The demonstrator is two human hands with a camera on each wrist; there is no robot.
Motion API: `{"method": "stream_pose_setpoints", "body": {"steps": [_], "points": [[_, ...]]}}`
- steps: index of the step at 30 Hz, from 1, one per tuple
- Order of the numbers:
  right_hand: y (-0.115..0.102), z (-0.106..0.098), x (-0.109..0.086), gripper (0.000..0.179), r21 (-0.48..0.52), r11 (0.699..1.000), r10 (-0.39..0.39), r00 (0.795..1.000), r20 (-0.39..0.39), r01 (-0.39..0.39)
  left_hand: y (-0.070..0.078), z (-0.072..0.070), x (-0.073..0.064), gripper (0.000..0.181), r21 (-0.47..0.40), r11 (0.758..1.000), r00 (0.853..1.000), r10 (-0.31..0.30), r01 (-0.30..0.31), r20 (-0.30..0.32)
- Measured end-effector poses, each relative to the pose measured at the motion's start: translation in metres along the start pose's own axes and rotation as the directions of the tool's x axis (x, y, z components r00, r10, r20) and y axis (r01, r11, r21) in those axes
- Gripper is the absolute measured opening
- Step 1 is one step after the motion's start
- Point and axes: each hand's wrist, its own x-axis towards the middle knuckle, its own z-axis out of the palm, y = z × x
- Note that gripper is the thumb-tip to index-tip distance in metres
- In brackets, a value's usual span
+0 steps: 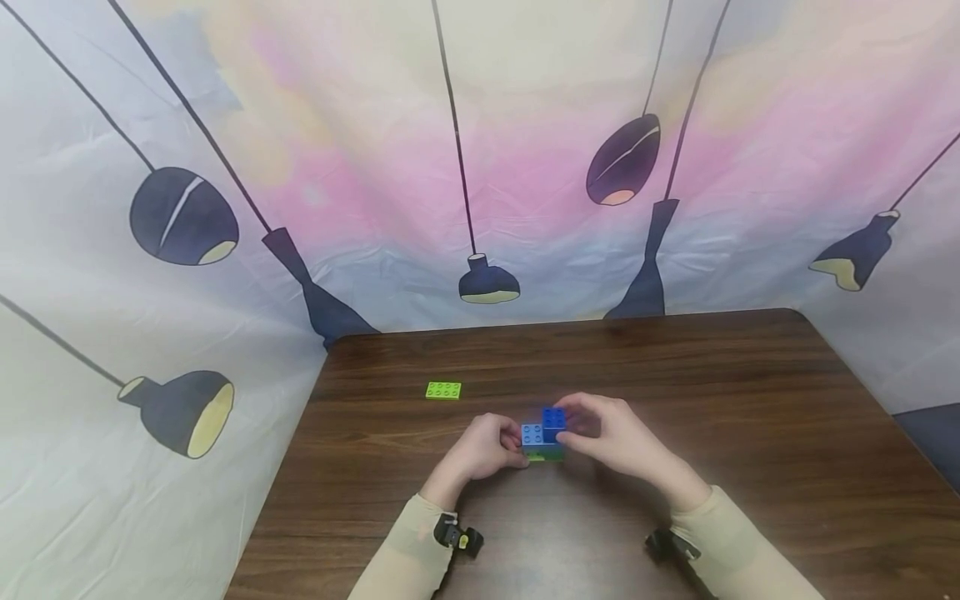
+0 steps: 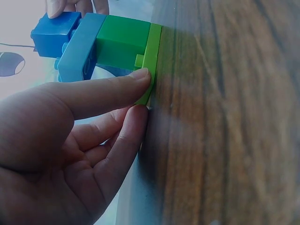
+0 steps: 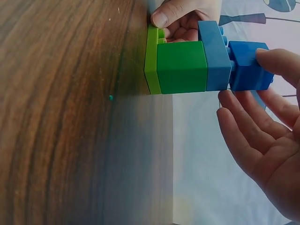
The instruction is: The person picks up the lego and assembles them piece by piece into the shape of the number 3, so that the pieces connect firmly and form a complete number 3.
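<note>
A small stack of toy building bricks stands on the table. At its bottom lies a thin lime-green plate (image 3: 152, 61); a green brick (image 3: 182, 68) sits on one end of it. Above that is a light blue brick (image 3: 215, 56), jutting out past the green one. My left hand (image 1: 483, 446) pinches the free end of the lime plate between thumb and fingertips. With the thumb and fingers of my right hand (image 1: 611, 433) I hold a dark blue brick (image 1: 554, 423) on the right end of the light blue brick; whether it is fully pressed down I cannot tell.
A second lime-green plate (image 1: 443, 391) with studs lies flat on the brown wooden table (image 1: 637, 358), back and left of the stack. Behind the table hangs a cloth backdrop (image 1: 390, 167) printed with lamps.
</note>
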Motion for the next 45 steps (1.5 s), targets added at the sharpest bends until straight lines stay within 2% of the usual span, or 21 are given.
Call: {"method": "stream_pose_setpoints", "body": {"steps": [21,32,45], "points": [[0.002,-0.0018,0.0,0.043,-0.02,1.0,-0.021,1.0,0.018,0.021,-0.0011,0.0005,0.0009,0.026,0.003,1.0,1.0,-0.01,0.01,-0.003],[0.0043,-0.0004,0.0008,0.043,-0.029,1.0,0.006,1.0,0.007,-0.005,-0.0024,0.0007,0.0012,0.026,0.0,1.0,1.0,-0.008,0.008,0.0],[0.0068,-0.0005,0.0006,0.04,0.01,0.999,0.033,0.999,0.022,-0.033,-0.0014,0.0004,0.001,0.027,-0.005,1.0,1.0,-0.01,0.01,0.001]]}}
